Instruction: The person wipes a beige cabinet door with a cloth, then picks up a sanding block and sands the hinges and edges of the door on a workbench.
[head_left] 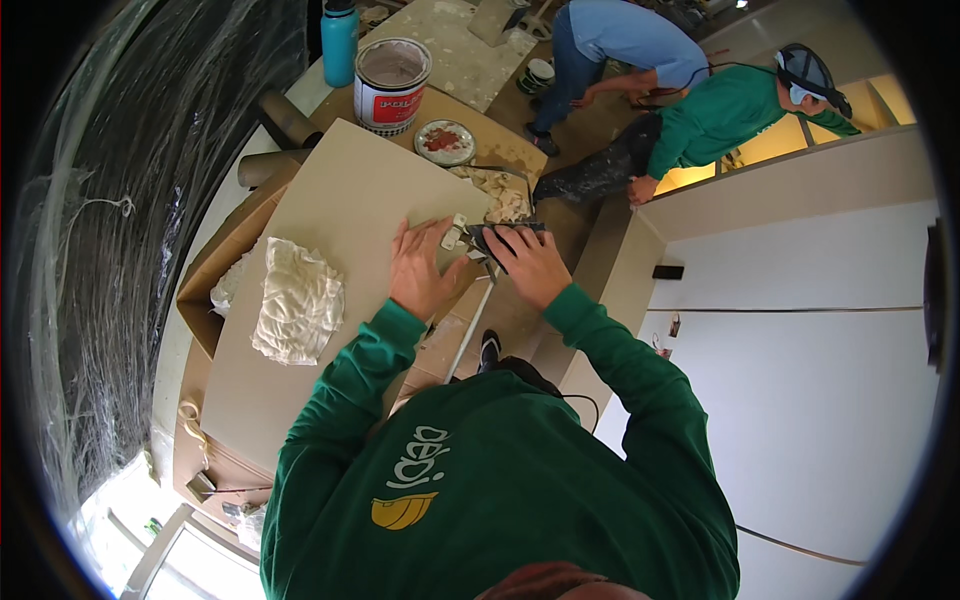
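A large beige panel [375,200] lies flat in front of me. My left hand [425,272] rests on its right edge, fingers stretched out and apart, holding nothing. Just to the right, my right hand [530,265] has its fingers curled over a dark, flat, angular piece [487,240], whose kind I cannot make out. Between the hands sits a small pale hinge-like fitting [454,233] by the panel's edge. A folded cream cloth [300,302] lies on the panel, left of my left hand.
An open paint can [393,90] and its stained lid [445,142] stand beyond the panel, near a blue bottle [339,45] and crumpled rags [508,192]. Plastic sheeting [190,150] hangs at left. Two people, in blue [635,40] and green [725,115], are at far right.
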